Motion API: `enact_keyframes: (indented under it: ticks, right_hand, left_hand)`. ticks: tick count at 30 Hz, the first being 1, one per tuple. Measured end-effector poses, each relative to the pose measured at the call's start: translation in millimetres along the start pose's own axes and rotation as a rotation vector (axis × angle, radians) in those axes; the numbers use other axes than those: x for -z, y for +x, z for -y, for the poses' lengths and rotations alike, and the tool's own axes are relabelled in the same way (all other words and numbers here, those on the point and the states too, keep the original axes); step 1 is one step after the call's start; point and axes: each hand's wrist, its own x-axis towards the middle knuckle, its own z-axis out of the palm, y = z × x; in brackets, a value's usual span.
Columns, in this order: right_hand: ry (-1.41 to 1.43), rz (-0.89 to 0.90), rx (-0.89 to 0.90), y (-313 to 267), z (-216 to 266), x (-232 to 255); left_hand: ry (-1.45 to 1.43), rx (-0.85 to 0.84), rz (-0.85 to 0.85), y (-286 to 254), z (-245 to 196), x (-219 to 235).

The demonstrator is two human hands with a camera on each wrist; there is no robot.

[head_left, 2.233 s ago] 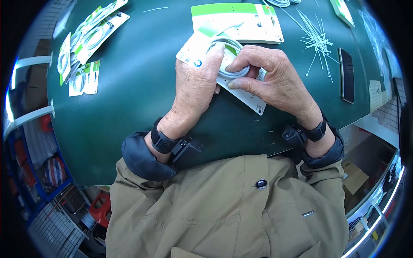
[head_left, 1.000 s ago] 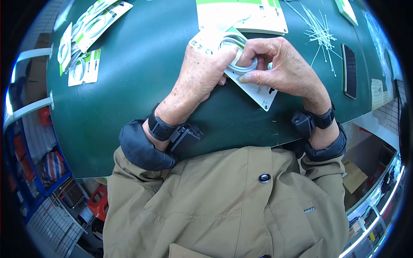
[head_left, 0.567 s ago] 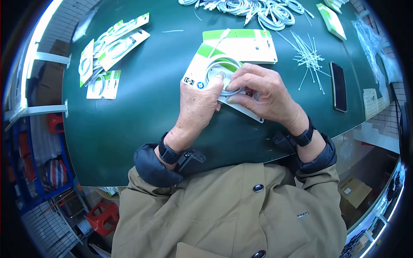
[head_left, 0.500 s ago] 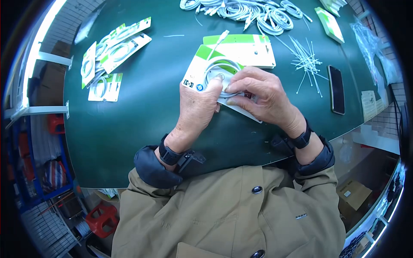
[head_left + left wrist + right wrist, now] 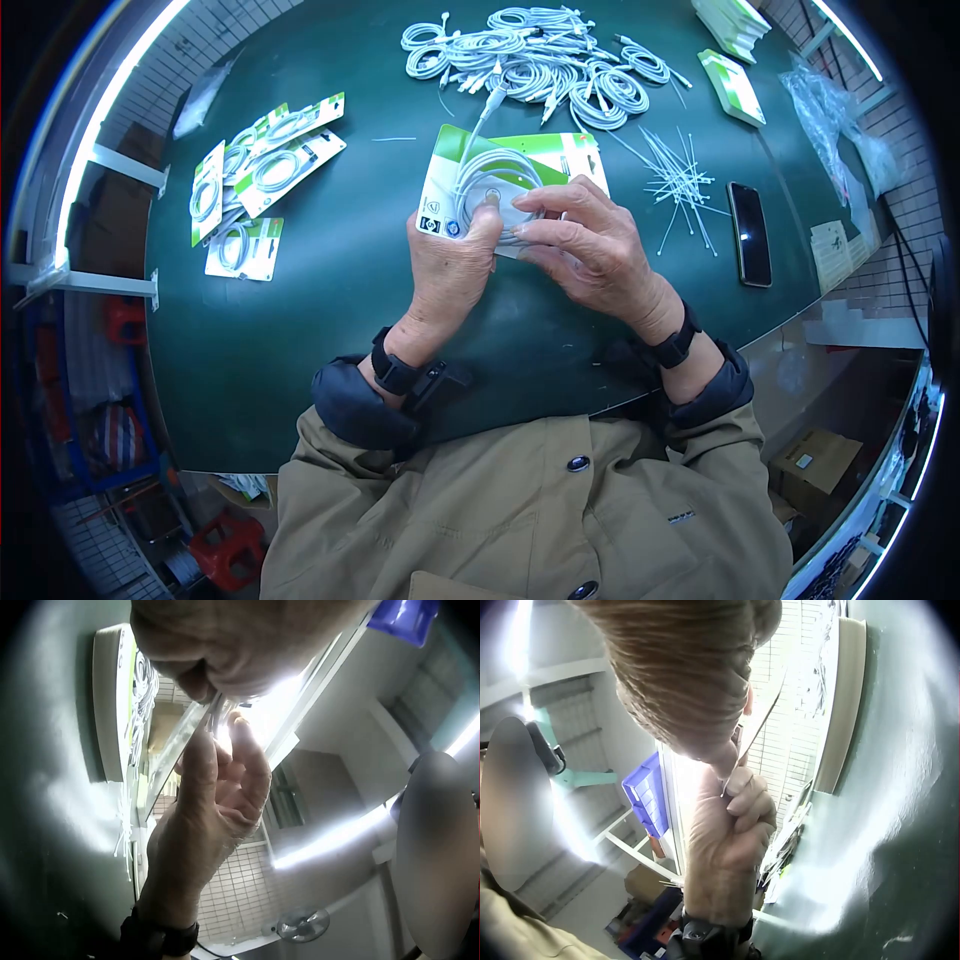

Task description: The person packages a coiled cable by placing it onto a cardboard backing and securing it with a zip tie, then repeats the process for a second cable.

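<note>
Wears a tan jacket (image 5: 470,510), crossed by stitched seams and closed down the front with round, dark, shiny buttons (image 5: 578,463). Shows a short speckled strip (image 5: 681,517) on the right chest and a pocket edge (image 5: 455,585) low down. Has dark blue, puffy cuffs (image 5: 358,405) at the forearms, black straps (image 5: 395,372) round both wrists, and a small black box (image 5: 438,382) at the left, probably plastic, though poorly lit.

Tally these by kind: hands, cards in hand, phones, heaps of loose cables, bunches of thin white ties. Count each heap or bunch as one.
Hands: 2 (left hand, right hand)
Card in hand: 1
Phone: 1
Loose-cable heap: 1
White-tie bunch: 1
Total: 6
</note>
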Motion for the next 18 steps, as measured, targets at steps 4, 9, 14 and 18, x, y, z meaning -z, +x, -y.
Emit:
enact_keyframes:
  ticks: [4, 9, 14, 18]
  right_hand:
    - [-0.023, -0.036, -0.029, 0.2, 1.0, 4.6]
    - [-0.06, -0.042, -0.08, -1.3, 3.6, 12.2]
    - [-0.113, -0.034, -0.069, -10.5, -7.1, 3.8]
    - [-0.034, -0.147, -0.202, -6.7, 7.0, -5.2]
  left_hand:
    - [-0.005, -0.019, -0.026, 6.0, 0.8, -1.7]
    - [-0.026, -0.007, -0.048, 8.6, 10.4, -2.3]
    - [-0.132, -0.001, -0.09, 7.2, 11.9, -5.0]
    - [-0.131, 0.004, -0.072, 3.1, 9.2, -7.4]
